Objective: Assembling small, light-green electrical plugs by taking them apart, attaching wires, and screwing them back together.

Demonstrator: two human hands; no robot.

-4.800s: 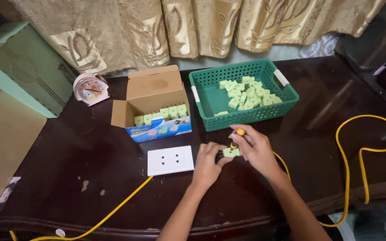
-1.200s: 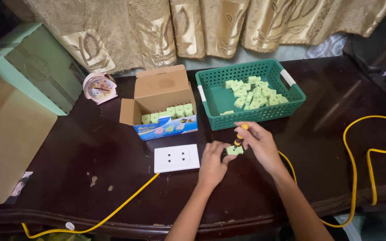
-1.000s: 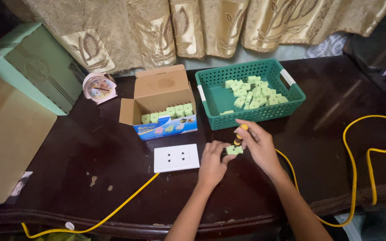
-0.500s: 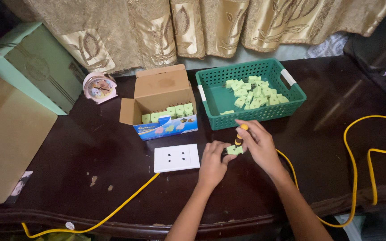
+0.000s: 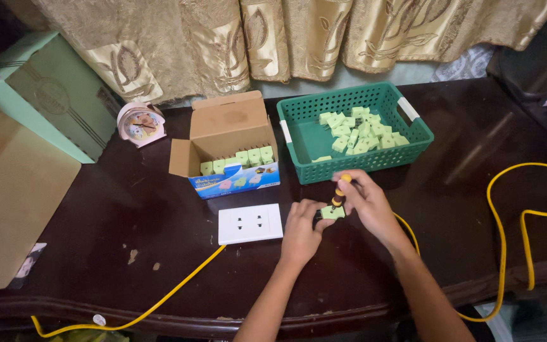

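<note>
Left hand (image 5: 302, 229) pinches a small green plastic part (image 5: 332, 213) on the table (image 5: 128, 209), at 6 o'clock of the green basket (image 5: 299, 120). Right hand (image 5: 365, 201) grips a yellow-handled screwdriver (image 5: 339, 191) upright on it. Part looks light, rigid, likely slippery; hold its sides.

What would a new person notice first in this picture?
First, the two hands at the table's front edge: the left hand steadies a small green part, while the right hand holds a yellow-handled screwdriver on it. Behind them stands a green basket with more green parts; a yellow cable loops at right.
</note>
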